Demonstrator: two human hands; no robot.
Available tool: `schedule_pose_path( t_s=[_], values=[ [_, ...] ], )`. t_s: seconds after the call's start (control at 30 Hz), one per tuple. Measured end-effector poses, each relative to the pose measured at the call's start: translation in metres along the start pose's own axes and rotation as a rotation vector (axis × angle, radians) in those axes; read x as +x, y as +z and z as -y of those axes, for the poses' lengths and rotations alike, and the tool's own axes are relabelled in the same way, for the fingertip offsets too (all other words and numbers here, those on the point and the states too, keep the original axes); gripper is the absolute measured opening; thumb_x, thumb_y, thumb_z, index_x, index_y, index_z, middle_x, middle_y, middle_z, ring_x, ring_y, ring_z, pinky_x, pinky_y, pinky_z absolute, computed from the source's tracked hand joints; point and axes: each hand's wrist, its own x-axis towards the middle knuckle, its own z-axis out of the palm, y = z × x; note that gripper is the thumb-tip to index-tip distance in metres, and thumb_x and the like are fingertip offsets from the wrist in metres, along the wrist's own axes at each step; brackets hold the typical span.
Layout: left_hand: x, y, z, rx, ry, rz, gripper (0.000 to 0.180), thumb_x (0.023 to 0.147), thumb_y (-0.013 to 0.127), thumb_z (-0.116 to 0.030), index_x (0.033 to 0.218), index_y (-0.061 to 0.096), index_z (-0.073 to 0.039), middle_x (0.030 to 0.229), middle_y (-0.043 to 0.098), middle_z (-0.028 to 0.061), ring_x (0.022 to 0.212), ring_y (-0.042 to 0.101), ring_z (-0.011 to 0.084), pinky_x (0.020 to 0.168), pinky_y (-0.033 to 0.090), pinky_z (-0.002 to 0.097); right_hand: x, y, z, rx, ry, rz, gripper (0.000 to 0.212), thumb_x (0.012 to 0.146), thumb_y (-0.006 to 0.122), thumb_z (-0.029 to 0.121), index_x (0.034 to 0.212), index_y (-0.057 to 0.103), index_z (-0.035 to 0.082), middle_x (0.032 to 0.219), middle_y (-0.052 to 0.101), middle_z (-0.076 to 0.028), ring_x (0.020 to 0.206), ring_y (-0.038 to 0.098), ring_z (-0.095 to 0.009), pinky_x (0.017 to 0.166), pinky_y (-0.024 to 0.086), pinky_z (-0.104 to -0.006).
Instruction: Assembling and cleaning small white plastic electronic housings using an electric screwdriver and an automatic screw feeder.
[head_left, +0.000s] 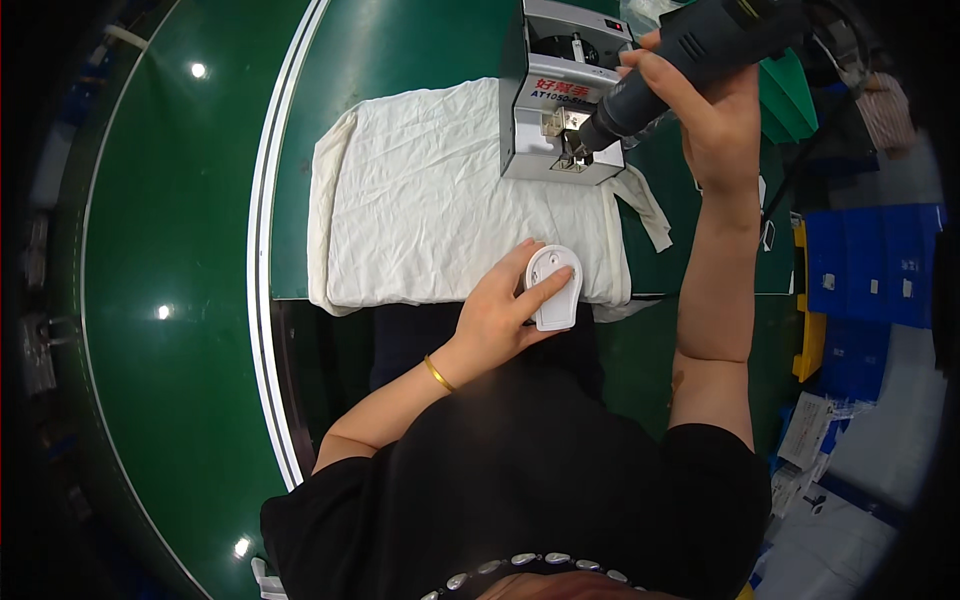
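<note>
My left hand [494,312] holds a small white plastic housing [556,312], rounded at one end, over the near edge of the cloth. Its thumb lies across the part's recessed face, where small round holes show. My right hand [722,130] is wrapped around a dark electric screwdriver [690,62], raised and tilted down to the left. The tool's nose meets, or hovers just over, the front outlet of a grey screw feeder [530,130]. Whether a screw sits on the bit is too small to make out.
A white cloth [420,200] covers much of the green bench, partly under the feeder. Green bins [787,98] stand at the back right, blue bins [870,265] farther right. A dark cable [797,170] hangs beside my right arm. A white-edged strip [262,240] runs along the left.
</note>
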Motion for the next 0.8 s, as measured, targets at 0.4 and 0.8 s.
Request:
schedule_pose_path(
  t_s=[0.4,0.8],
  values=[
    [-0.003,0.003,0.000,-0.022,0.005,-0.042,0.074,0.059,0.091,-0.020,0.128,0.064,-0.017,0.134,0.052,0.0247,0.119,0.057,0.0395,0.096,0.051,0.0412,0.014,0.041,-0.031,0.877,-0.390,0.133,0.031,0.085,0.071,0.002,0.110,0.053,0.000,0.078,0.061,-0.004,0.068,0.061,-0.013,0.063,0.050,-0.0255],
    [-0.007,0.007,0.002,-0.011,0.042,-0.060,0.072,0.058,0.092,-0.020,0.126,0.065,-0.021,0.137,0.051,0.0235,0.122,0.056,0.0399,0.097,0.051,0.0417,-0.045,0.025,0.004,0.278,-0.029,-0.116,0.029,0.092,0.057,0.000,0.120,0.050,-0.003,0.078,0.055,-0.011,0.067,0.057,-0.021,0.069,0.051,-0.0417]
  ],
)
